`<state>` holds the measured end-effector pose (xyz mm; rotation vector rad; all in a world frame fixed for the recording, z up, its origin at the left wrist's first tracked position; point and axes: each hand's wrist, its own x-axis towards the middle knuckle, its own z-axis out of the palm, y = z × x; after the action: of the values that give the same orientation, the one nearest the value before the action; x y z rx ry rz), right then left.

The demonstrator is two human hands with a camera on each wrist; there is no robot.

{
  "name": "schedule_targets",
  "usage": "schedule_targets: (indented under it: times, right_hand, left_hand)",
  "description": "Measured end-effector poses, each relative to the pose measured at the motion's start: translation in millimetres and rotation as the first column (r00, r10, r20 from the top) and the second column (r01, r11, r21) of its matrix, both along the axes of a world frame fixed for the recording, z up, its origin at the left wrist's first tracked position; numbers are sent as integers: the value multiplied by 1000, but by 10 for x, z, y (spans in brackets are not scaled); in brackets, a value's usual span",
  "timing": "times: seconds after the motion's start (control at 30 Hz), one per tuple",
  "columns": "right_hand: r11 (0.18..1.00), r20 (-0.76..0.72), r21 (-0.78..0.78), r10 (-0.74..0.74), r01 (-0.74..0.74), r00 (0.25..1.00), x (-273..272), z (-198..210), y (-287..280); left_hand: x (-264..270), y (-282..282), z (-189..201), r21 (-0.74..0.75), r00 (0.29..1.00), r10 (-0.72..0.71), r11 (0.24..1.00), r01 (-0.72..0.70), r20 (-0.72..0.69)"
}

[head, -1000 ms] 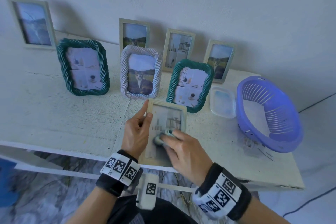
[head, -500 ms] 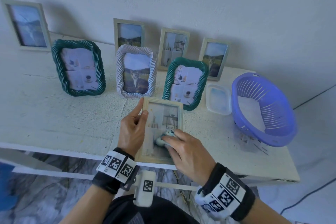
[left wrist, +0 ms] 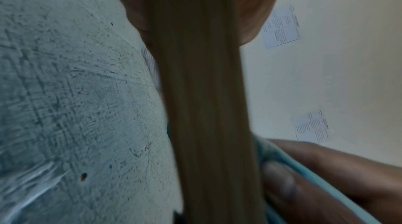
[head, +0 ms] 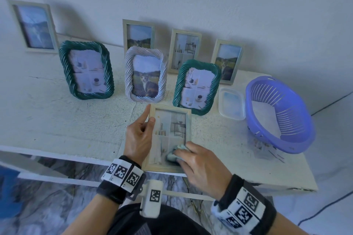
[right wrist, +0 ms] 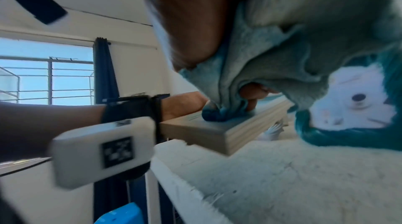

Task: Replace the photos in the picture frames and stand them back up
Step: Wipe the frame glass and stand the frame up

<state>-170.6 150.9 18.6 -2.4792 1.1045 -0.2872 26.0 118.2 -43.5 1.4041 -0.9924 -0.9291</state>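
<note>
At the near edge of the desk (head: 57, 120), the left hand (head: 138, 137) gripped the left side of a pale wooden frame (head: 189, 120), thumb on its front and fingers behind. The frame was tilted, its near end out past the desk edge. The right hand (head: 202, 164) had its fingers curled round a small blue cloth (head: 174, 155), pressing it onto the glass at the frame's lower right. Seven more frames stood upright farther back, with a purple basket (head: 280, 112) at the right.

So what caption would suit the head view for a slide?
Left hand holds a pale wooden picture frame; right hand wipes its glass with a crumpled teal cloth.
</note>
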Motion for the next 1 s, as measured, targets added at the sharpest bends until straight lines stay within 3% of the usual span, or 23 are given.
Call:
schedule_targets:
  times: [0.23, 0.43, 0.5, 0.6, 0.7, 0.87, 1.0]
  right_hand:
    - [983, 19, -70, -167, 168, 986, 66, 15, -322]
    - [998, 34, 64, -14, 12, 999, 47, 13, 71]
    - [1000, -26, 1, 13, -13, 1000, 61, 54, -18]
    - [986, -28, -154, -67, 62, 997, 88, 105, -278]
    - [988, -14, -140, -67, 65, 998, 154, 80, -248]
    - [994, 2, -22, 105, -105, 994, 159, 4, 63]
    - [995, -24, -87, 44, -46, 999, 138, 33, -229]
  left_hand:
    - [-62, 31, 23, 22, 1000, -12, 1000, 12, -1]
    - [-30, 65, 46, 34, 1000, 24, 999, -24, -2]
    - [-63, 77, 91, 14, 999, 27, 1000, -27, 47]
    - [-139, 87, 144, -2, 997, 13, 1000, -13, 78]
    - [-151, 117, 183, -10, 996, 3, 1000, -2, 94]
    - [-120, 134, 153, 20, 993, 43, 999, -45, 106]
    - [-163, 168, 155, 3, 993, 37, 999, -38, 114]
